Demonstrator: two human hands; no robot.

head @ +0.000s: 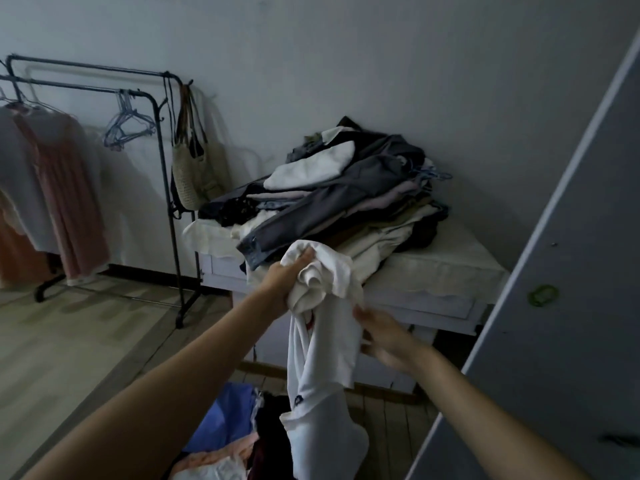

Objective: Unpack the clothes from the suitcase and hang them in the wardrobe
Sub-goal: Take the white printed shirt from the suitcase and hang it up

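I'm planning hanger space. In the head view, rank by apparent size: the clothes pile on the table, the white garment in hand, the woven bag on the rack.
1. Clothes pile and white garment: look alike; the garment is nearer the camera, so unsure.
2. Woven bag: clearly smallest.

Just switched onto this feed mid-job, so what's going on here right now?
A person is lifting a white cloth garment out of a heap of mixed clothes below. The left hand grips its bunched top; the right hand holds its side edge. Ahead, a pile of folded grey and white clothes lies on a white-covered table. At left, a black metal clothes rack carries a pink dress and bare wire hangers.
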